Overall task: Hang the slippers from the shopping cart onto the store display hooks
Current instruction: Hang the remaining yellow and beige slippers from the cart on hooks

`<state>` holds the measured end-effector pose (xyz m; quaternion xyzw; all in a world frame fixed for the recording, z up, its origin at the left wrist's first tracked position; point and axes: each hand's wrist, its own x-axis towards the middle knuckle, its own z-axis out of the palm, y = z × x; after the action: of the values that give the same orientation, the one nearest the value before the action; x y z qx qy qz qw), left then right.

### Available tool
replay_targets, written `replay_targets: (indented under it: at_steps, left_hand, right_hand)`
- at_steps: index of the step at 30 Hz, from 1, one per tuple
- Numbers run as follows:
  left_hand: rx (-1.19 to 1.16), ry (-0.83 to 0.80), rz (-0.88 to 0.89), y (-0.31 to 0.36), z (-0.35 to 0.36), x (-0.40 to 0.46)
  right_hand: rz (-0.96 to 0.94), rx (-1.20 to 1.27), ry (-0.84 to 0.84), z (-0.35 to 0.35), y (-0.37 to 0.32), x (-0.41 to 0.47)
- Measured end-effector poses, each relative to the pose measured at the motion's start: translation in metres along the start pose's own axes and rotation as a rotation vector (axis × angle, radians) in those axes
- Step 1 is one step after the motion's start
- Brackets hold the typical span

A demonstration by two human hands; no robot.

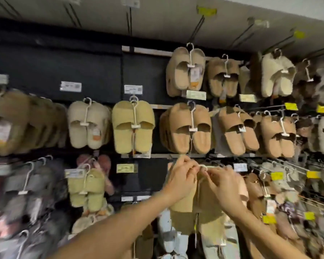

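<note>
Now both hands, left hand [181,177] and right hand [222,186], pinch the white plastic hanger hook [203,167] of the tan foam slippers [202,200] at the lower-middle display row; blur hides the peg, so a missed loop could drop them

I am looking at a dark back panel [86,71] that runs behind the whole display, with a pale grey header [157,19] angling across the top of the frame. Thin metal rails [163,106] cross the panel horizontally. White price labels [71,86] and yellow tags [291,106] are fixed along it. The lighting is dim, and the edges of my view blur.
</note>
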<state>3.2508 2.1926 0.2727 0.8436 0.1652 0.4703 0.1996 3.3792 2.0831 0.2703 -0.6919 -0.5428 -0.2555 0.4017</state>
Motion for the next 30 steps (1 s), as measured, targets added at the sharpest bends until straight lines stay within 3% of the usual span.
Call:
replay_targets:
  at_steps: [6,10,18,22,30]
  left_hand:
    - [0.33,0.272,0.008,-0.017,-0.128,0.003]
    - [0.284,0.378,-0.033,-0.036,-0.186,0.002]
    - [0.469,0.469,-0.079,-0.086,-0.267,-0.001]
    - [0.509,0.501,-0.073,-0.126,-0.302,-0.002]
    - [0.536,0.504,-0.173,-0.22,-0.377,0.061]
  right_hand:
    - [-0.125,0.192,-0.137,0.022,-0.122,0.058]
    - [-0.122,0.29,-0.162,0.043,-0.183,0.086]
    - [-0.059,0.485,-0.28,0.094,-0.267,0.121]
    - [-0.051,0.465,-0.314,0.139,-0.305,0.149]
    - [-0.02,0.444,-0.25,0.237,-0.373,0.223]
